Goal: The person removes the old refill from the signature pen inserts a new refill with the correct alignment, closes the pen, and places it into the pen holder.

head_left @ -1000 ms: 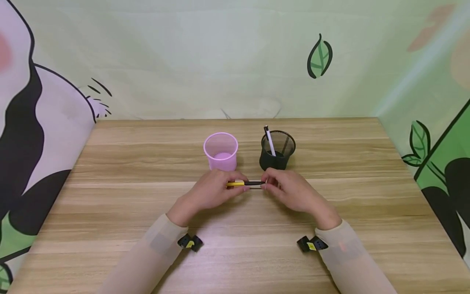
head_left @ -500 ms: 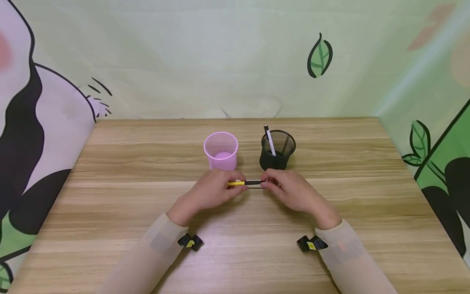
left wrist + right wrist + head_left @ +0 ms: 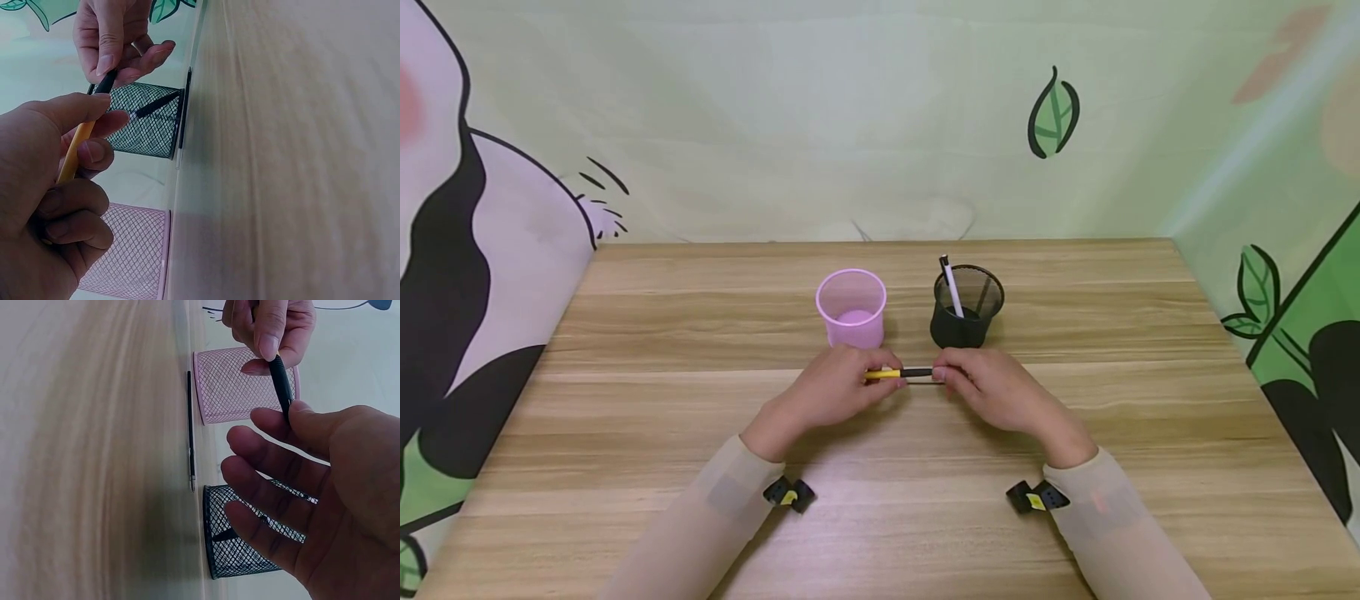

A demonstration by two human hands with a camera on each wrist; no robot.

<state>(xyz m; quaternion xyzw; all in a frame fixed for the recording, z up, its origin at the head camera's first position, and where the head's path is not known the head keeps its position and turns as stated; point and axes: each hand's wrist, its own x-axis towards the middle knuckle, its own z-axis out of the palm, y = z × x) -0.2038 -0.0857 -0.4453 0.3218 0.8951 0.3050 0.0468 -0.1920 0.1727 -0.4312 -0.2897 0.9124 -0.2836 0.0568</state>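
A pen (image 3: 883, 374) with a yellow barrel and a black grip section is held level between both hands, a little above the table. My left hand (image 3: 826, 387) grips the yellow barrel, its lower fingers curled in the left wrist view. With thumb and forefinger, my right hand (image 3: 1000, 396) pinches the black tip end, while its other fingers (image 3: 262, 490) are spread apart from the pen. Below the pen, a thin dark pen refill (image 3: 190, 428) lies on the table; the hands partly cover it in the head view. The tip itself is hidden by the right fingertips.
Behind the left hand stands a pink mesh pen cup (image 3: 855, 333). To its right, behind the right hand, is a black mesh pen cup (image 3: 955, 332) with a white, black-ended pen (image 3: 952, 287) leaning in it. A patterned backdrop (image 3: 760, 125) rises behind the wooden table (image 3: 880, 533).
The right thumb and forefinger have shifted slightly and come closer together at the pen's tip. The left hand, the pen and both cups stay practically where they were.
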